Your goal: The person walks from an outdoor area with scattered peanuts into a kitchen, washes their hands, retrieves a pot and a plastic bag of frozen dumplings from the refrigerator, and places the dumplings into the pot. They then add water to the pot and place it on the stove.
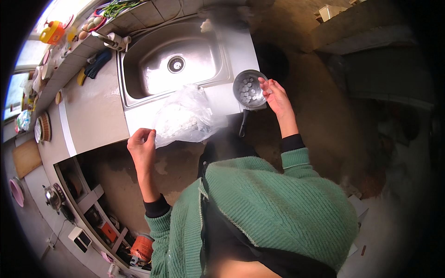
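Note:
A clear plastic bag [187, 120] of white, crystal-like lumps lies on the counter's front edge, in front of the sink. My left hand [142, 144] is at the bag's left edge, thumb and fingertips together, pinching the plastic. To the right, a small metal saucepan [235, 91] with a dark handle stands on the counter corner, several whitish translucent lumps inside it. My right hand [274, 93] is over the pan's right rim with fingers curled, and a small pale lump seems to be at the fingers. Whether the hand grips it cannot be told.
A stainless steel sink [149, 93] is set in the counter behind the bag, with a faucet [111, 41] at its left corner. Dark gloves [98, 64] lie left of it. Eggs [94, 23] and green vegetables [120, 7] sit on the tiled ledge.

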